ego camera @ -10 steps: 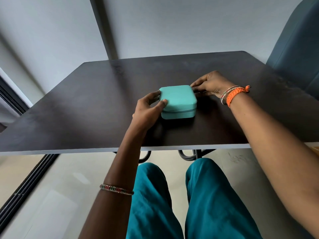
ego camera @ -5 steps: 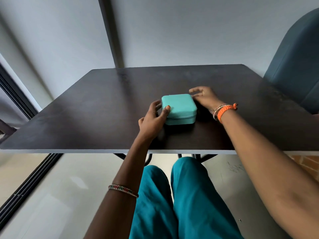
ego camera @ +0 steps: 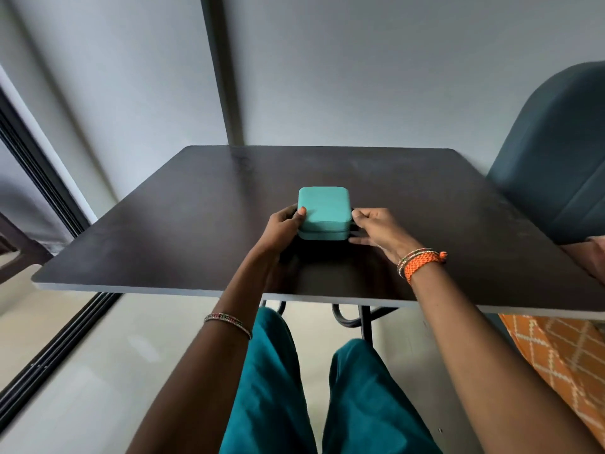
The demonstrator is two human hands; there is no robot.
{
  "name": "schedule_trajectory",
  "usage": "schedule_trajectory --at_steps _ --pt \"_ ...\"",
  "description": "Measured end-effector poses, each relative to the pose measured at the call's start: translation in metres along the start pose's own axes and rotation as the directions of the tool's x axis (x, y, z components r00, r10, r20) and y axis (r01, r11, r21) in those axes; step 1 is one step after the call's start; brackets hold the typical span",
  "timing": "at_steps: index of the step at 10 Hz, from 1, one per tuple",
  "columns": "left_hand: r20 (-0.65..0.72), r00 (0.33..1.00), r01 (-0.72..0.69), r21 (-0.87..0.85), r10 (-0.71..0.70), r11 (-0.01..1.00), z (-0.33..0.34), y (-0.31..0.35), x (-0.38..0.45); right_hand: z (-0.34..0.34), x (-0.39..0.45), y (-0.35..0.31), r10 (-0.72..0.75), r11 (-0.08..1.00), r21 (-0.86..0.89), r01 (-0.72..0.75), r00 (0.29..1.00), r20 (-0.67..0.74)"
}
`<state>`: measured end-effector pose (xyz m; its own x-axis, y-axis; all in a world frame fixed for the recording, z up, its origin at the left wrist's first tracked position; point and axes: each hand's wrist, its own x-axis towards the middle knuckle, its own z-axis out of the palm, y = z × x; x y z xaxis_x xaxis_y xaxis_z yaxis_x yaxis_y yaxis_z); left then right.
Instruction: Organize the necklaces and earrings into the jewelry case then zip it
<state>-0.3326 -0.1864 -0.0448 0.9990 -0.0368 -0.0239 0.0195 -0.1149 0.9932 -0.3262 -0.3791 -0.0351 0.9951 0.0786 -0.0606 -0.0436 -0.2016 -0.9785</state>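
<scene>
A teal jewelry case (ego camera: pixel 324 204) lies with its lid down in the middle of the dark table (ego camera: pixel 163 224). My left hand (ego camera: pixel 283 229) grips its near left corner, thumb on the lid and fingers along the side. My right hand (ego camera: pixel 376 229) is at the near right corner, where thumb and fingers pinch at the zipper seam. The zipper pull itself is hidden by the fingers. No necklaces or earrings are in view.
A blue-grey chair back (ego camera: pixel 556 152) stands at the table's right side. Orange patterned cloth (ego camera: pixel 556 355) shows below the table's right edge. A window frame (ego camera: pixel 42 178) runs along the left. The table's front edge is close to my knees.
My right hand has slid from the case's far right corner along the right side to the near right corner. My left hand stays on the case's left side.
</scene>
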Motion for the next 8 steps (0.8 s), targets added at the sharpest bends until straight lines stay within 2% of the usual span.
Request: schedule_trajectory --at_steps 1,3,4,5,6,7,8 --pt "-0.024 1.000 -0.014 0.000 0.014 1.000 -0.020 0.004 0.025 0.013 0.031 -0.007 0.004 0.999 0.043 -0.007 0.998 0.055" --pt "-0.170 0.985 0.013 0.013 -0.010 1.000 -0.099 0.004 0.134 0.081 0.158 -0.034 -0.032 0.992 0.125 0.011 0.986 0.166" --pt "-0.241 0.970 0.057 0.055 -0.042 0.997 -0.135 0.008 0.203 0.117 0.246 -0.043 -0.016 0.987 0.159 -0.009 0.988 0.155" --pt "-0.252 0.966 0.088 0.098 -0.061 0.991 -0.152 0.006 0.250 0.134 0.292 -0.044 0.026 0.990 0.133 -0.051 0.984 0.179" --pt "-0.270 0.949 0.203 0.130 -0.163 0.970 -0.177 -0.004 0.286 0.147 0.323 -0.046 0.104 0.985 0.116 -0.127 0.977 0.185" --pt "-0.312 0.930 0.257 0.174 -0.194 0.951 -0.180 -0.001 0.286 0.149 0.319 -0.050 0.103 0.992 0.054 -0.114 0.979 0.173" --pt "-0.405 0.883 0.339 0.206 -0.235 0.918 -0.153 0.010 0.268 0.139 0.300 -0.048 -0.040 0.956 -0.291 0.033 0.999 -0.019"
